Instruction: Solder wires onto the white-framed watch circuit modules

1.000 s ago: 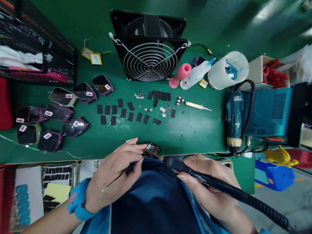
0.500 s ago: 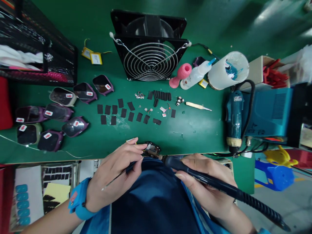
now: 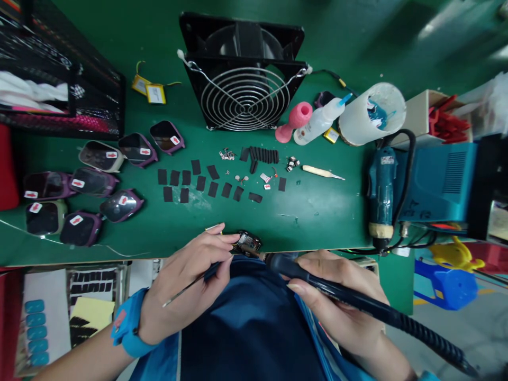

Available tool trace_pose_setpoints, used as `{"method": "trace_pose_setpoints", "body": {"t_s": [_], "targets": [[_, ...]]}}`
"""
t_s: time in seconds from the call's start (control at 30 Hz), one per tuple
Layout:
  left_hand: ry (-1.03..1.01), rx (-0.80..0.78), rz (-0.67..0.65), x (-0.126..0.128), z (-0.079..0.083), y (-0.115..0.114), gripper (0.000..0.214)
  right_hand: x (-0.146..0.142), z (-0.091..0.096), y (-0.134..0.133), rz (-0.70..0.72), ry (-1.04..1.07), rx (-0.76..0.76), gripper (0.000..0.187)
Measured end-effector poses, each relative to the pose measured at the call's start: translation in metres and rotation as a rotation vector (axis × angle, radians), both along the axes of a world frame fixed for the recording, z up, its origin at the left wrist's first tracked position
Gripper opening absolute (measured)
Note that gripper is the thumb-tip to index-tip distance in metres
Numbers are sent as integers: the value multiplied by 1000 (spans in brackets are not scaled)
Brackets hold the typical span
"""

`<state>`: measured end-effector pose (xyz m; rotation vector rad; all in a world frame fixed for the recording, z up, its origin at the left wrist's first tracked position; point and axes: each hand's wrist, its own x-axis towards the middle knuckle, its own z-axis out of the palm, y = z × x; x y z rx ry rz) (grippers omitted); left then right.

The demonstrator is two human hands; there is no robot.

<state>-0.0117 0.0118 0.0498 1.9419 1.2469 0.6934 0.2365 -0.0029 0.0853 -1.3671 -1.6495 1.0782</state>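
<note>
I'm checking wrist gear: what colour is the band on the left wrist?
The band is bright blue; it shows best in the head view.

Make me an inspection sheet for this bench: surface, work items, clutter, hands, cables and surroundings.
Surface: green bench top, whitish smudges near the black pads.
Work items: soldering iron with its tip at a small opened device by the front edge; contact unclear.
Clutter: eight smartwatches with red-arrow stickers, two wired battery cells, cream-handled tool, fan.
Hands: left hand holds a thin rod, fingertips by the device; right hand grips the iron.
Cables: iron's cord trails right; fan lead runs behind the bottles.
Surroundings: teal pieces below the bench at left; blue plastic item at right.
</note>
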Motion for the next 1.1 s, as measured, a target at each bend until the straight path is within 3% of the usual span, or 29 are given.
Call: {"method": "trace_pose_setpoints", "body": {"t_s": [0.6,1.1], "targets": [[1,11,-11,0,-1,-1,14,2,1,-3,1,-14,-2,12],[-15,-5,23,1,-3,-2,16,15,-4,-16,-132,57,-54,24]]}}
